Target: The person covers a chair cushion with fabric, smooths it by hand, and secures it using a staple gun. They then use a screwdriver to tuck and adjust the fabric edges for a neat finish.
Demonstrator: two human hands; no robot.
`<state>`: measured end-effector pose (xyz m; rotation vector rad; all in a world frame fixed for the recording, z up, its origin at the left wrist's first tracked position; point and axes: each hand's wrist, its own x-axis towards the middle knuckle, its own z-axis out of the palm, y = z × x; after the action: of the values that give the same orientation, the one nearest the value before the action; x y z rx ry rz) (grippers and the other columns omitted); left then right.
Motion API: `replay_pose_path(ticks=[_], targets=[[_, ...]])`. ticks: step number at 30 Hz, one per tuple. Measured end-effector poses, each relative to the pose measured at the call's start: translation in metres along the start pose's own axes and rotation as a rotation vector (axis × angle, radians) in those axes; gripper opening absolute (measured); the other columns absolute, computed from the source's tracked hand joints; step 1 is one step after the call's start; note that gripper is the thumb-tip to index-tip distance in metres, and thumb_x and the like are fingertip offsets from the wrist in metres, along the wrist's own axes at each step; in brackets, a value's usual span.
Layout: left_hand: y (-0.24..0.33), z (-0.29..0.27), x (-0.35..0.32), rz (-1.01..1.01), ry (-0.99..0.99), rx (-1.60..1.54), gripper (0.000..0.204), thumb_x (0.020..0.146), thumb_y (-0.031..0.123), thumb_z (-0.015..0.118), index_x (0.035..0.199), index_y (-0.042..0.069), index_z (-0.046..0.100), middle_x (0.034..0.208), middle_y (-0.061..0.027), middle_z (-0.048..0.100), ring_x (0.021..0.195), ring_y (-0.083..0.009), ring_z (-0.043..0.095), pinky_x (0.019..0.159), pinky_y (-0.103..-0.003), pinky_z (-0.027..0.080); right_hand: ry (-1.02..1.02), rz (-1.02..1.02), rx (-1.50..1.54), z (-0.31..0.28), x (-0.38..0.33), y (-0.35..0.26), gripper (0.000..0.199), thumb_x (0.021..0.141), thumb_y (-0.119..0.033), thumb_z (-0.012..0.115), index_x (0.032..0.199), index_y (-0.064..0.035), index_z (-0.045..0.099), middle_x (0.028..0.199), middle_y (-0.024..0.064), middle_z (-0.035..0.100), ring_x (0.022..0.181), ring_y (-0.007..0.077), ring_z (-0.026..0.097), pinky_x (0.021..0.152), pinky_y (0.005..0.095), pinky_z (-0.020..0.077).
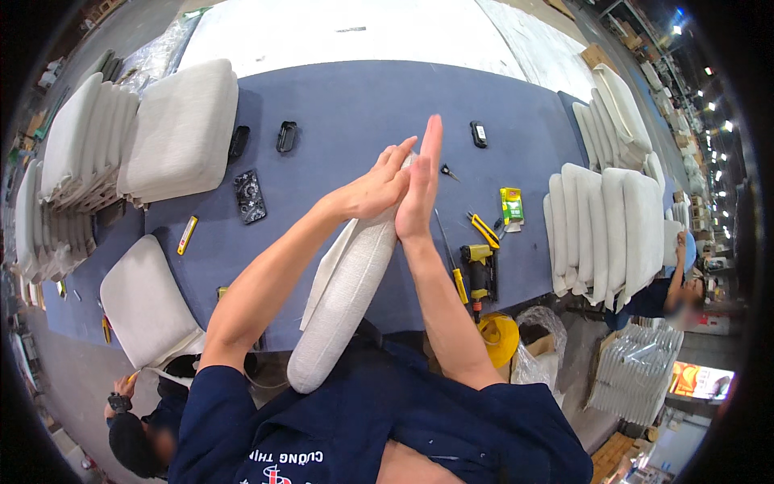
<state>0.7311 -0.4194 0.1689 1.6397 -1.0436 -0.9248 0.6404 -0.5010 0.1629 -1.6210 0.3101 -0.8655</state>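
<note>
A light grey fabric-covered cushion stands on its edge in front of me, its near end against my body and a loose fabric flap on its left side. My left hand is closed over the far end from the left, fingers bent a little around the fabric. Against the right side of that same end rests my right hand, open and flat, its fingers stretched out straight and pointing away from me. The cushion's far end is partly hidden between the two hands.
The blue-grey table bears stacked cushions at left and more cushions at right. Near my right arm lie a staple gun, yellow-handled pliers, a screwdriver and a green-yellow packet. A co-worker handles another cushion at lower left.
</note>
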Motion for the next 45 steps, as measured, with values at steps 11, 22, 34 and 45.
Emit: replay_pose_path(ticks=[11,22,34,45], targets=[[-0.014,-0.052,-0.015,-0.099,0.158,0.477,0.072,0.104,0.033,0.051,0.167,0.013,0.021,0.16,-0.029,0.042,0.139,-0.0508,0.05,0.113,-0.054,0.045,-0.004,-0.164,0.139,0.064,-0.001,0.049,0.096,0.107,-0.07,0.03,0.168,0.0013,0.01,0.177,0.0218,0.006,0.163,0.0422,-0.002,0.13,0.0555,0.0051],[-0.036,-0.076,-0.029,-0.298,0.442,1.1,0.049,0.108,0.033,0.052,0.155,0.021,0.042,0.101,-0.0252,0.073,0.081,-0.0479,0.073,0.069,-0.058,0.059,-0.175,-0.172,-0.304,0.074,-0.063,0.143,0.089,0.104,-0.056,0.049,0.169,-0.004,0.019,0.177,0.0211,0.012,0.163,0.0439,0.004,0.13,0.0571,0.009],[-0.041,-0.081,-0.04,-0.087,0.447,1.077,0.049,0.111,0.029,0.049,0.158,0.015,0.039,0.105,-0.0245,0.073,0.093,-0.0453,0.072,0.086,-0.055,0.056,-0.057,-0.432,0.254,0.083,0.01,-0.007,0.088,0.111,-0.059,0.027,0.168,0.0051,0.006,0.177,0.0224,-0.002,0.164,0.0399,-0.005,0.13,0.0535,-0.0014],[-0.058,-0.089,-0.043,-0.3,0.463,1.152,0.045,0.11,0.033,0.05,0.153,0.021,0.041,0.104,-0.0253,0.071,0.083,-0.0495,0.072,0.073,-0.06,0.058,-0.147,-0.161,-0.292,0.078,-0.101,0.159,0.082,0.106,-0.047,0.048,0.167,0.001,0.023,0.174,0.0227,0.022,0.161,0.0462,0.015,0.13,0.0565,0.0139]])
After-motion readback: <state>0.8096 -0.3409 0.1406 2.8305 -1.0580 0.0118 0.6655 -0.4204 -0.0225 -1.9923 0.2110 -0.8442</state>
